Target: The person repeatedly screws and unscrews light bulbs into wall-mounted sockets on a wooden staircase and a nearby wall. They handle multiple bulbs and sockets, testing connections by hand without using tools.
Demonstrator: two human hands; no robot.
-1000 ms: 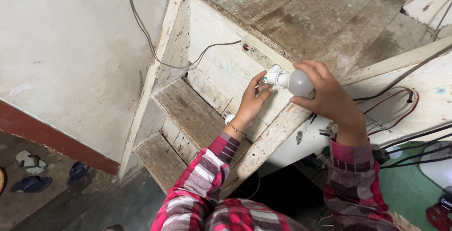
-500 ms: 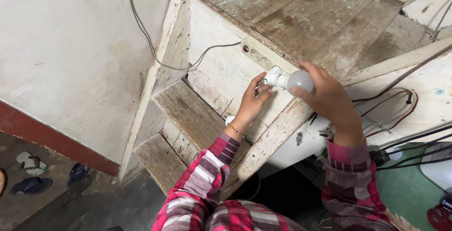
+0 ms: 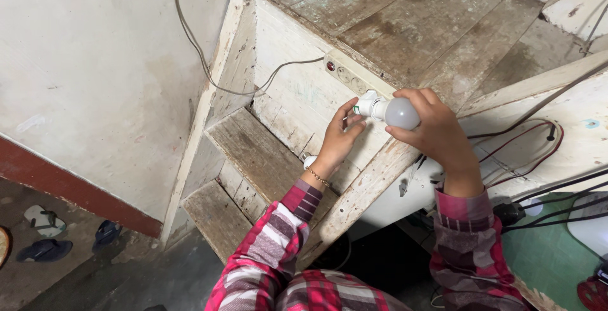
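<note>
Right now both hands meet at a white bulb fitting on the painted riser of a worn wooden staircase [image 3: 405, 26]. The right hand [image 3: 434, 137] closes its fingers around the frosted globe of the light bulb [image 3: 400, 113], thumb below and fingertips over the top, gripping it firmly. The left hand [image 3: 339, 140] pinches the white socket [image 3: 369, 104] at the bulb's base between thumb and 2 fingers, just below a cream power strip [image 3: 347, 75] fixed under the stair edge, whose small red indicator sits at its left end. The bulb lies nearly level, pointing away from the riser, and it is dark.

Doing this well seems to call for keeping the bulb's axis in line with the socket, since a tilted start may cross the thread. The left hand would best hold the socket still while only the right wrist turns, with light, even pressure on the globe rather than a squeeze. Bare fingers should probably stay off any metal at the base; whether the strip is live cannot be told from here.

A thin grey cable [image 3: 209, 64] hangs down the wall to the strip, and red and black wires [image 3: 525, 143] loop near the right wrist, so the elbows want to stay clear of them. Sandals [image 3: 44, 235] lie on the floor far below.
</note>
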